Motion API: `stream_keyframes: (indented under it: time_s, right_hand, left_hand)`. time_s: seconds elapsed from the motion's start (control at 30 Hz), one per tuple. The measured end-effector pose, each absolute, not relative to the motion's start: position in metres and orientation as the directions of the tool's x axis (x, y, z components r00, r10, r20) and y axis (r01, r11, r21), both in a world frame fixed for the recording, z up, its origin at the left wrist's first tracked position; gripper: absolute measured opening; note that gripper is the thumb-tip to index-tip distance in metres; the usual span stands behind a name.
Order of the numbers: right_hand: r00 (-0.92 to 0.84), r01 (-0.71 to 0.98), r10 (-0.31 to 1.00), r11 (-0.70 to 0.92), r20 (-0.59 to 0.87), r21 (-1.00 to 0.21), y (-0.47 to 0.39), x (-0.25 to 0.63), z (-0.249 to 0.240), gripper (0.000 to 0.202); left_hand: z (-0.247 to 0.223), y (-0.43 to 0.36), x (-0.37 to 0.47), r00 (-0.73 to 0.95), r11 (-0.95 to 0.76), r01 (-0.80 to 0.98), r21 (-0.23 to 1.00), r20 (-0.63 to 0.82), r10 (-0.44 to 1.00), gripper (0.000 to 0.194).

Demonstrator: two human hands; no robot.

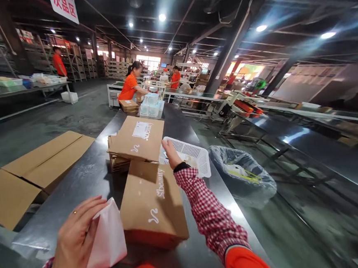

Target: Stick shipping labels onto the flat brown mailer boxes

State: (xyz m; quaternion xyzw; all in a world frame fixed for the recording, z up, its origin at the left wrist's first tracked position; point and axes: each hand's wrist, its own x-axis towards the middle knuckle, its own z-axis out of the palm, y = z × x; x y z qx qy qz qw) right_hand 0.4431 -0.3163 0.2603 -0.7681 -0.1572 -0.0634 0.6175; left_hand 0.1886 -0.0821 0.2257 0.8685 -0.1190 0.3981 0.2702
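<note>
My left hand (pixel 78 237), with a ring on one finger, is closed on a pale pink-white package (pixel 108 238) at the lower left. My right hand (pixel 172 153) reaches forward to the near left corner of a white perforated basket (pixel 201 159); what its fingers hold, if anything, is hidden. A flat carton (pixel 123 132) with a white label lies on a stack of flattened cardboard left of that hand. Nearer to me stands a brown box (pixel 153 198) with white printing, its upper end under the flat carton's edge.
The metal table (pixel 85 170) runs forward to blue-white boxes (pixel 152 107) and a person in orange (pixel 128 87). A large open carton (pixel 44 157) is at left, a plastic-lined bin (pixel 244 174) at right.
</note>
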Motion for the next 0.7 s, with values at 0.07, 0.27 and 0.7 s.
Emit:
stream_keyframes:
  time_s: [0.07,0.27,0.7]
  right_hand:
    - [0.827,0.315,0.493,-0.006,0.272,-0.949,-0.295,0.404,0.247,0.079]
    - [0.348,0.062,0.914,0.202,0.211,-0.977,-0.247,0.271,0.182,0.071]
    - [0.742,0.337,0.627,-0.042,0.238,-0.941,-0.287,0.254,0.196,0.020]
  left_hand:
    - [0.244,-0.085,0.187,0.642,-0.847,-0.377,0.376,0.765,0.054,0.025]
    - [0.261,-0.065,0.200,0.695,-0.848,-0.116,0.517,0.652,0.303,0.036]
    - [0.200,-0.097,0.179,0.920,-0.689,-0.248,0.681,0.389,0.053,0.026]
